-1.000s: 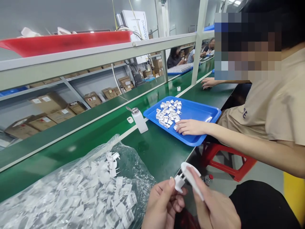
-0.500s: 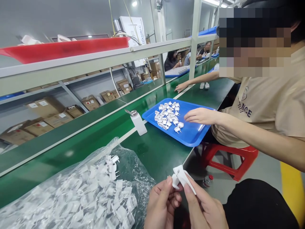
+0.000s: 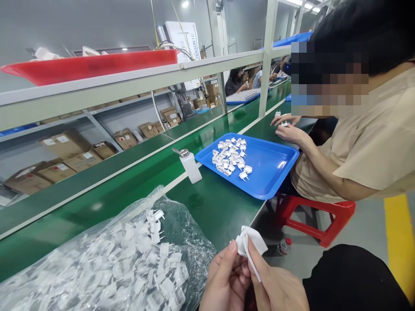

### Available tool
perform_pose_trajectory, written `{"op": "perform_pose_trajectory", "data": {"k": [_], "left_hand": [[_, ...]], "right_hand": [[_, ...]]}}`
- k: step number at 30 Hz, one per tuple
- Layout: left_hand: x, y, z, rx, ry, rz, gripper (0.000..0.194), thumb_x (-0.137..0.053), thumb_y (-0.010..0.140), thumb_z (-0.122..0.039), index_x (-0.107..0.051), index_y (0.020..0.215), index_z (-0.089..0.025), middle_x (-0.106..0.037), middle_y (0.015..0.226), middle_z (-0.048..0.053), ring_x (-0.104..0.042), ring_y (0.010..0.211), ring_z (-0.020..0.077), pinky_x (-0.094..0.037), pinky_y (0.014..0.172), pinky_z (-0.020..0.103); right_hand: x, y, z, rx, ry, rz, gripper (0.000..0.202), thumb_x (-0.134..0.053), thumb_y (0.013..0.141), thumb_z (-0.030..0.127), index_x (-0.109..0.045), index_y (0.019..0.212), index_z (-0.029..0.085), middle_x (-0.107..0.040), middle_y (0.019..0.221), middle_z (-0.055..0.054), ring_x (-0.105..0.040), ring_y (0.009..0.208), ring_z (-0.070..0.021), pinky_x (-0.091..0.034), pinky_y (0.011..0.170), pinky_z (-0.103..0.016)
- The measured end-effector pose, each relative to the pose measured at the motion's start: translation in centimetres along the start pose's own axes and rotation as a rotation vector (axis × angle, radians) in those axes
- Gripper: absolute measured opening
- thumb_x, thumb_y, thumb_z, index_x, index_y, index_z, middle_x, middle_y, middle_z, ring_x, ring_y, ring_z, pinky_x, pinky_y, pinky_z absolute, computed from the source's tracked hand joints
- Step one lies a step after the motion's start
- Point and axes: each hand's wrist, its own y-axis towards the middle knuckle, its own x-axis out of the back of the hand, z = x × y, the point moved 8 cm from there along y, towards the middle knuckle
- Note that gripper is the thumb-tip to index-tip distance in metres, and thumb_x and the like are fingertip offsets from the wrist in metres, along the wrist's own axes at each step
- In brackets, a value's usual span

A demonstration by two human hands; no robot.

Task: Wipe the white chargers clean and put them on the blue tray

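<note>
At the bottom centre, my left hand [image 3: 223, 276] pinches a small white plastic piece [image 3: 240, 244], which looks like one of the plug housings; it is largely covered. My right hand [image 3: 279, 283] is closed on a folded white cloth [image 3: 256, 240] that presses against this piece. A strip of the cloth hangs between my right fingers. To the left of my hands, a clear plastic bag [image 3: 181, 211] lies spread on the green bench, heaped with white plug housings [image 3: 129, 263] with metal pins.
A blue tray [image 3: 269, 172] holds several white plug housings [image 3: 228, 155]. Left of it stands a white dispenser bottle [image 3: 191, 168]. A co-worker [image 3: 363, 142] sits at right on a red stool [image 3: 324, 216]. A red tray [image 3: 97, 65] rests on the shelf above.
The white cloth has turned and now spreads to the right over my right fingers. The co-worker's hands have moved from the blue tray to behind it, holding a plug housing.
</note>
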Motion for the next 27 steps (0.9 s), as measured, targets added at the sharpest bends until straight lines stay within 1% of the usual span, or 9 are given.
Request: {"op": "perform_pose_trajectory", "data": {"k": [6,9,13,15,17,19,23,25,27], "left_hand": [[-0.2,0.2,-0.5,-0.075,0.123,0.123,0.041,-0.094,0.063,-0.043,-0.069,0.061,-0.010,-0.054,0.050,-0.004,-0.045,0.046,0.0022,-0.031,0.046,0.012],[-0.1,0.2,-1.0,-0.101,0.166,0.136,0.040,-0.093,0.065,-0.043,-0.071,0.064,-0.009,-0.059,0.054,-0.001,-0.045,0.046,0.0017,-0.031,0.045,0.012],[-0.6,0.1,-0.6,-0.018,0.124,0.143,0.042,-0.095,0.060,-0.044,-0.076,0.072,-0.008,-0.072,0.067,0.005,-0.047,0.045,0.0007,-0.032,0.044,0.012],[-0.7,0.1,0.1,0.074,0.054,0.125,0.044,-0.097,0.056,-0.042,-0.077,0.075,-0.008,-0.074,0.069,0.007,-0.050,0.046,0.0013,-0.034,0.044,0.011],[-0.8,0.0,0.7,0.145,0.001,0.111,0.045,-0.098,0.054,-0.040,-0.078,0.076,-0.007,-0.075,0.069,0.008,-0.052,0.048,0.0015,-0.035,0.044,0.010],[-1.0,-0.1,0.9,0.175,-0.010,0.117,0.044,-0.098,0.054,-0.039,-0.078,0.076,-0.006,-0.074,0.067,0.008,-0.051,0.046,0.0009,-0.035,0.043,0.010],[-1.6,-0.5,0.9,0.166,0.026,0.176,0.039,-0.098,0.056,-0.038,-0.076,0.066,-0.008,-0.065,0.052,0.000,-0.050,0.043,0.0016,-0.037,0.044,0.010],[-1.7,-0.5,1.0,0.163,0.044,0.194,0.038,-0.097,0.057,-0.038,-0.076,0.066,-0.008,-0.065,0.052,0.000,-0.050,0.044,0.0014,-0.038,0.045,0.010],[-1.5,-0.4,1.1,0.172,0.044,0.179,0.041,-0.097,0.057,-0.040,-0.078,0.073,-0.007,-0.070,0.060,0.003,-0.050,0.044,0.0009,-0.038,0.044,0.010]], "right_hand": [[0.4,0.7,-0.1,0.070,0.109,0.080,0.063,-0.047,0.101,0.007,-0.025,0.160,0.008,-0.080,0.102,-0.015,-0.067,0.053,-0.0119,-0.050,0.051,-0.027],[1.1,1.0,-0.6,0.013,0.174,0.051,0.062,-0.048,0.100,0.006,-0.033,0.159,0.016,-0.080,0.092,-0.007,-0.067,0.054,-0.0118,-0.051,0.055,-0.026],[1.6,1.3,-2.5,-0.343,0.301,0.053,0.040,-0.051,0.103,0.022,-0.060,0.141,0.032,-0.068,0.058,0.007,-0.060,0.042,-0.0095,-0.050,0.047,-0.019],[1.9,0.8,-3.6,-0.622,0.340,0.003,0.034,-0.050,0.104,0.031,-0.066,0.134,0.031,-0.052,0.041,0.011,-0.050,0.030,-0.0084,-0.044,0.036,-0.016],[2.7,0.3,-4.0,-0.750,0.271,-0.087,0.034,-0.049,0.104,0.034,-0.067,0.132,0.028,-0.046,0.037,0.012,-0.049,0.029,-0.0082,-0.044,0.037,-0.015],[3.4,0.8,-3.3,-0.627,0.174,-0.128,0.035,-0.050,0.104,0.032,-0.066,0.135,0.029,-0.060,0.047,0.009,-0.058,0.038,-0.0088,-0.050,0.046,-0.016],[2.6,1.6,-0.5,-0.156,0.218,-0.032,0.052,-0.050,0.101,0.016,-0.049,0.151,0.031,-0.081,0.091,-0.001,-0.073,0.061,-0.0136,-0.057,0.063,-0.023],[2.4,1.7,-0.9,-0.221,0.257,-0.025,0.046,-0.052,0.101,0.020,-0.057,0.144,0.033,-0.081,0.090,0.000,-0.073,0.062,-0.0140,-0.057,0.064,-0.023],[2.5,1.5,-2.3,-0.518,0.301,-0.060,0.032,-0.052,0.102,0.033,-0.071,0.127,0.032,-0.077,0.071,0.003,-0.067,0.049,-0.0126,-0.053,0.051,-0.020]]}}
